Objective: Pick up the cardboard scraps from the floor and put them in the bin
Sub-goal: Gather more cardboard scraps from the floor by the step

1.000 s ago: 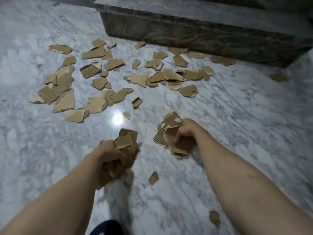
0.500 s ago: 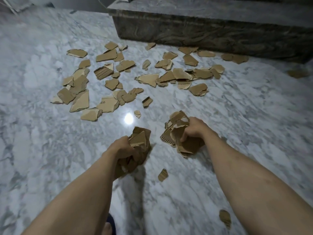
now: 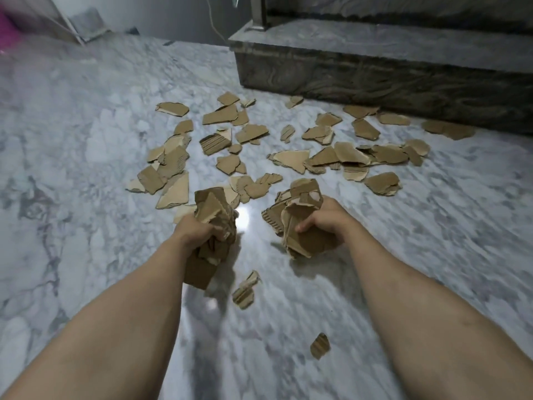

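Marble floor (image 3: 86, 174) runs to a dark stone step (image 3: 375, 79) at one o'clock. Cardboard scraps (image 3: 291, 160) litter the floor toward twelve o'clock. Left hand (image 3: 196, 235) and right hand (image 3: 323, 220) each have their fingers curled tight round a crumpled bundle of scraps.

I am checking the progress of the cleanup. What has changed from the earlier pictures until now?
Little changed. The left hand and right hand still grip their cardboard bundles; nothing was picked up or let go. Only the view lifted, showing more floor and wall beyond the stone step. The loose scraps lie where they were. No bin is visible.
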The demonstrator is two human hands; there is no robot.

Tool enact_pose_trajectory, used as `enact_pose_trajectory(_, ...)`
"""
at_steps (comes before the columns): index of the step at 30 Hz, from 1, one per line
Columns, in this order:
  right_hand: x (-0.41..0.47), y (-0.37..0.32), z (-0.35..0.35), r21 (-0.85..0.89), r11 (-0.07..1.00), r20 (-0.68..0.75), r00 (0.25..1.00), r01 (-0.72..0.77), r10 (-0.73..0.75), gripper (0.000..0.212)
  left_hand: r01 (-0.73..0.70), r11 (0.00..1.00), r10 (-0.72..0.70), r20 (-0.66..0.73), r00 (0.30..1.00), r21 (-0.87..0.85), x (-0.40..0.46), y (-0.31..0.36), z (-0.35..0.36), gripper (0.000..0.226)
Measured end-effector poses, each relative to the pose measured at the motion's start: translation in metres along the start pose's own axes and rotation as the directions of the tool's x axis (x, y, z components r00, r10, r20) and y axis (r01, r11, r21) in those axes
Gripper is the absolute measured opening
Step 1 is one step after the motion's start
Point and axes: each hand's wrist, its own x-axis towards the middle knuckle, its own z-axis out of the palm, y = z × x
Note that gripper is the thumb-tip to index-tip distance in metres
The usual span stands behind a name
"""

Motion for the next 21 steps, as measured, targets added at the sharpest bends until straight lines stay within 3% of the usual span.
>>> enact_pose_trajectory(4,0.032,-0.036,0.025,-0.051,0.997,0.029,0.998,0.062,-0.060,0.083,0.022,0.999,-0.022,-0.005,1.000,-0.028,0.039,0.005,-0.022,0.060)
enact_pose_trajectory(7,0.052,-0.064,0.030,-0.137,0.986,0.038,0.995,0.096,-0.092,0.094,-0.024,0.999,0.022,0.074,0.997,0.025,0.068,0.015,-0.028,0.058)
enact_pose_trajectory(10,0.068,-0.090,0.027,-0.313,0.943,0.129,0.989,0.112,-0.074,0.107,-0.109,0.974,0.062,0.228,0.972,0.201,0.093,0.034,-0.025,0.093)
enact_pose_trajectory(14,0.094,-0.118,0.037,-0.642,0.744,0.278,0.961,0.187,-0.002,0.133,-0.232,0.768,0.013,0.348,0.938,0.597,0.121,0.058,-0.016,0.147)
enact_pose_trajectory(17,0.118,-0.131,0.051,-0.722,0.651,0.335,0.942,0.234,0.032,0.139,-0.226,0.653,-0.063,0.350,0.935,0.723,0.140,0.062,-0.017,0.132)
enact_pose_trajectory(21,0.147,-0.136,0.066,-0.833,0.500,0.295,0.954,0.236,0.042,0.144,-0.244,0.610,0.004,0.305,0.952,0.754,0.153,0.065,-0.018,0.105)
